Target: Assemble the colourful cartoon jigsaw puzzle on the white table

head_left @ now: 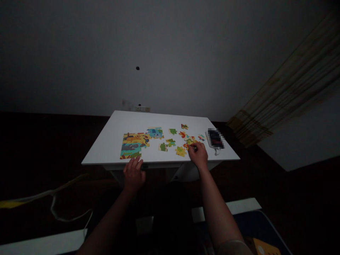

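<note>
A partly assembled jigsaw puzzle [132,145] is laid at the left of the white table [101,148], near its front edge. Beside it, the table edge is touched by the left hand [134,173], its fingers loosely spread and nothing gripped. Loose puzzle pieces [181,151] are scattered to the right. Among them a red-and-yellow piece [186,146] is touched by the right hand [198,154], its fingers bent; whether it is gripped cannot be told.

You are in a dim room, probably of a home: it has a plain wall [170,56], a patterned curtain [265,95] and a white table [101,148].
</note>
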A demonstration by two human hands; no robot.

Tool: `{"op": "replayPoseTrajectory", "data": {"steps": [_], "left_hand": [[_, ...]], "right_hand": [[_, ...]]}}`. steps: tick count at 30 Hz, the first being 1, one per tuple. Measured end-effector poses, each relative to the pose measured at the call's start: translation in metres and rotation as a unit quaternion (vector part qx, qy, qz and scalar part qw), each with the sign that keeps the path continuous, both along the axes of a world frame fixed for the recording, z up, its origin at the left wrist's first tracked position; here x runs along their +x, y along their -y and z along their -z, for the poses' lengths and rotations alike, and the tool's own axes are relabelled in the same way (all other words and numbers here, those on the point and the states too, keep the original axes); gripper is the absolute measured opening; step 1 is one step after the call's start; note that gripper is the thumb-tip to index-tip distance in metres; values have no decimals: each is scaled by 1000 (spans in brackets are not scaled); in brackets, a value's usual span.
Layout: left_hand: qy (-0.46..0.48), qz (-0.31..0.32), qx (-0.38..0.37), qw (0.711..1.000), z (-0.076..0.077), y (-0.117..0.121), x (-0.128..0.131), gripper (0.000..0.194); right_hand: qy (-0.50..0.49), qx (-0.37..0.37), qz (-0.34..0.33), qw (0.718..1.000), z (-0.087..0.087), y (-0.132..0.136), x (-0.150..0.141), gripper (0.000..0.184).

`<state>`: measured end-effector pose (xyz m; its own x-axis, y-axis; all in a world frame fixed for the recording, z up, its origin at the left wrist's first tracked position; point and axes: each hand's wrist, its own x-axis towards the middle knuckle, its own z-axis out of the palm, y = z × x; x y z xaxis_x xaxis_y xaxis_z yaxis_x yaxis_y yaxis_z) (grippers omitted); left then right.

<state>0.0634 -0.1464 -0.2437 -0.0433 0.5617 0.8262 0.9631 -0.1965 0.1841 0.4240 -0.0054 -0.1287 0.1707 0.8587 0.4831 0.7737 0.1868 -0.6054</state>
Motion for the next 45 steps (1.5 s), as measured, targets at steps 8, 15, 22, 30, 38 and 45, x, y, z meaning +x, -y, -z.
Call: {"op": "replayPoseTrajectory", "data": {"steps": [8,15,22,30,38,45], "left_hand": [[-23,-12,14,1000,-4,0,1,59],[-15,-10,9,1000,-6,0,2,67],[-5,8,1,1000,-5,3,1,63],[-12,7,-31,999,-8,6,1,65],[-5,10,-31,999,-7,6,1,64],[-27,4,-42,999,-5,7,-2,59]], "right_hand": [[12,-96,16,995,-5,4,1,48],[42,-16,-56,997,-5,13,-2,42],[187,76,-278,939,21,67,-27,50],[156,72,-228,958,33,80,-40,44],[89,119,-186,971,48,79,-48,28],[78,125,-217,965,21,84,-66,30]]}}
